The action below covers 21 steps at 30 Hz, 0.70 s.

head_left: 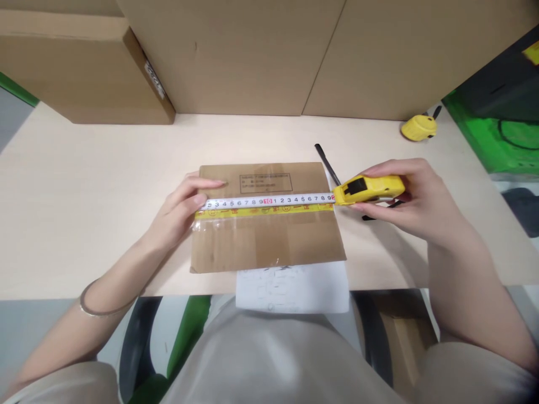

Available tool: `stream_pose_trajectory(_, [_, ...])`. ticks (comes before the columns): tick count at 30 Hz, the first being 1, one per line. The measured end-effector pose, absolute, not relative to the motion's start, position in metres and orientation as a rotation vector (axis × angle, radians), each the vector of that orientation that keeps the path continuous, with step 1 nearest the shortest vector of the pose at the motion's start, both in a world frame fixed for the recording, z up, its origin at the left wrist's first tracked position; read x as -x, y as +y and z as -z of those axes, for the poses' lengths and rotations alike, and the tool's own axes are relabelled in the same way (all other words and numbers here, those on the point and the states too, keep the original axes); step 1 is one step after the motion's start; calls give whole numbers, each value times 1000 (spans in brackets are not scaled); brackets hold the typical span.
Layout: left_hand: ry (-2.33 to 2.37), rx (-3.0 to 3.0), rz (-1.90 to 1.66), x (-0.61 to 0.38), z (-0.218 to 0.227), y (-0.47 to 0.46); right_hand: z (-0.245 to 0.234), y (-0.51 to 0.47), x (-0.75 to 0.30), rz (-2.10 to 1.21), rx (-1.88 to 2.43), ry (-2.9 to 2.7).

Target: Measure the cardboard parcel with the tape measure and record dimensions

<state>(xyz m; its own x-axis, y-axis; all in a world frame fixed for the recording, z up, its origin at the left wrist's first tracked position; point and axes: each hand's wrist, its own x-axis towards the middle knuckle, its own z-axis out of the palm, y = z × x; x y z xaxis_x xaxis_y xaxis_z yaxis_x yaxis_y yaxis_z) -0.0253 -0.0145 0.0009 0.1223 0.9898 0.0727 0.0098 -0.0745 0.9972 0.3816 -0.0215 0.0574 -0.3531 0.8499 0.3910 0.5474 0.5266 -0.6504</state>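
Across the middle of the table (63,224) lies a brown box (269,241), and a blade (269,201) runs right over its top, numbers up! Left hand (179,207) at the left edge: half curled, thumb pressing the blade's end down, forefinger stretched over the cardboard, the lower fingers hard to make out. Right hand (421,196) past the opposite edge, closed firmly around the yellow tape measure (374,186), thumb one side, fingers the other.

Now, doing this well, I'd say, means keeping the blade's tip flush with the left edge, the steel flat and taut, parallel to the yellow strip (269,211) just beside it. Read from straight above, where the far edge crosses; the case sits so close there that it could cover the mark.

And the count! Two hands, one box, one sheet (290,289) jutting beyond its near side. Two tape measures: the one in hand, plus a spare (416,128) at the far right. One black pen, or something like it (326,163). One big carton (96,73) back left; behind, two cardboard panels (236,56) meeting at a seam.
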Motion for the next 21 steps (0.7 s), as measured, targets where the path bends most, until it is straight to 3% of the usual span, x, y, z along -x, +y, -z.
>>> stream_pose_trajectory(8, [1126,-1388,-1167,27,-1,-15,-98,-23,-367,-392,1014,-2190])
stream_pose_trajectory(15, [1021,-1355,-1234,25,8,-13,-112,5,-246,-296,944,-2610])
stream_pose_trajectory(21, [974,-1510,-1286,29,11,2,-108,24,-198,-524,576,-2662])
